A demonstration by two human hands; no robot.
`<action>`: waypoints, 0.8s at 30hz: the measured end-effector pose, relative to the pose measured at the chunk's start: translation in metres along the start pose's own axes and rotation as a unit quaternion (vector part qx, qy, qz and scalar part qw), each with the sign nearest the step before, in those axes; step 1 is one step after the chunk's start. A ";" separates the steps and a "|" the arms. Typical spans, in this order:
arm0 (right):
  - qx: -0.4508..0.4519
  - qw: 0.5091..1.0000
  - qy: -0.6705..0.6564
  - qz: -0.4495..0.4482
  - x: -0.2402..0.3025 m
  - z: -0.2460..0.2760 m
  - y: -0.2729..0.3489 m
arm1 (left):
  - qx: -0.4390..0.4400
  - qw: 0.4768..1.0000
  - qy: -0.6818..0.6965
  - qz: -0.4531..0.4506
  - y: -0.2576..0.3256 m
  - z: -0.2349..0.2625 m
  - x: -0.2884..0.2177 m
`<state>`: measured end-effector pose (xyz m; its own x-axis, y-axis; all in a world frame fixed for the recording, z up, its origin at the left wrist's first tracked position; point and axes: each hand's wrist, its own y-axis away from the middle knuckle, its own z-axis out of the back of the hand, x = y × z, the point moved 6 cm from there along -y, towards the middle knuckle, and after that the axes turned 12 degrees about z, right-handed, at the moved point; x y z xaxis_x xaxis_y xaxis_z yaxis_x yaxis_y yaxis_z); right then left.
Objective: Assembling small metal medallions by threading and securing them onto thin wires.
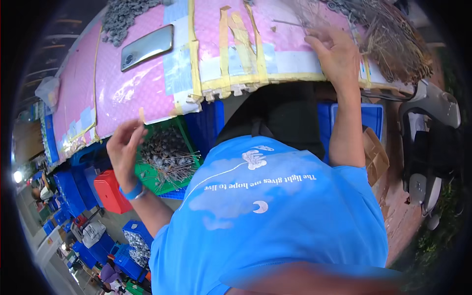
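My right hand is over the pink-covered table, thumb and forefinger pinched together. Thin dry stems, smeared by motion, seem to run from its fingertips. Just to its right lies a large bundle of brown dried stems. My left hand, with a blue band on the wrist, hovers at the table's front edge, beside a green crate. Its fingers are loosely bent and apart, and I see nothing held in them. Inside the crate are dark grey rounded pieces and thin stems.
A pile of small grey pieces and a phone lie on the table, which is patched with yellow tape. A red bin and blue crates stand at the left. A grey-armed chair is at the right.
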<state>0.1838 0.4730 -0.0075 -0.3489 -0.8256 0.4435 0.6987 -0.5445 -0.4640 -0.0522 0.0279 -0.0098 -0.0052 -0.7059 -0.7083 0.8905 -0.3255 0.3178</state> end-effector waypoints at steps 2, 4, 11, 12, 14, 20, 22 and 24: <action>0.047 0.997 0.067 0.018 0.001 -0.016 0.001 | 0.002 0.997 0.038 -0.070 -0.013 -0.026 -0.056; 0.041 0.997 0.059 0.039 -0.008 -0.005 -0.008 | 0.053 0.986 0.078 -0.136 -0.026 -0.064 -0.107; -0.107 0.976 -0.166 -0.088 -0.028 -0.009 0.001 | -0.088 0.960 -0.006 -0.267 -0.173 -0.087 -0.198; -0.146 0.946 -0.244 -0.157 -0.029 -0.003 0.005 | -0.130 0.939 -0.118 -0.296 -0.182 -0.091 -0.213; -0.226 0.913 -0.315 -0.128 -0.040 0.003 0.009 | -0.209 0.876 -0.312 -0.301 -0.192 -0.103 -0.226; -0.300 0.811 -0.494 -0.088 -0.049 0.011 0.015 | -0.203 0.848 -0.289 -0.395 -0.214 -0.117 -0.216; -0.190 0.814 -0.530 -0.145 -0.039 0.001 0.015 | -0.128 0.935 -0.128 -0.305 -0.198 -0.112 -0.212; -0.075 0.801 -0.559 -0.200 -0.021 -0.012 0.019 | 0.007 0.969 0.049 -0.241 -0.169 -0.114 -0.210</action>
<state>0.1966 0.4781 -0.0344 0.3101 0.0213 0.9505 0.5577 -0.8137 -0.1638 -0.1495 0.3026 0.0132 -0.3753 -0.4077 -0.8325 0.7894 -0.6112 -0.0565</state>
